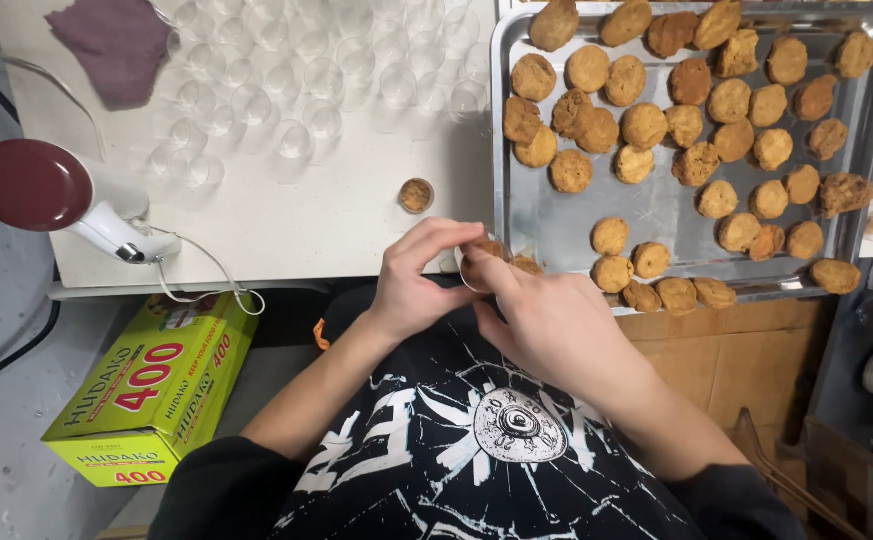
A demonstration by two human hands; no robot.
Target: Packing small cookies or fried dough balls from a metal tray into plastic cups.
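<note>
Golden-brown cookie pinched by both hands over a small clear cup at the table edge.

Left hand grips the cup and cookie; right hand presses the cookie in. Too much force could crumble it. One filled cup stands just beyond the hands, dozens of empty cups beyond-left, some forty cookies on the steel tray beyond-right.

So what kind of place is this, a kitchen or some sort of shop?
Probably a small home-run or workshop food-packing spot, not a proper kitchen. A metal tray holds many round brown cookies, rows of small clear plastic cups wait on the white table, and both hands fit one cookie into a cup.
</note>
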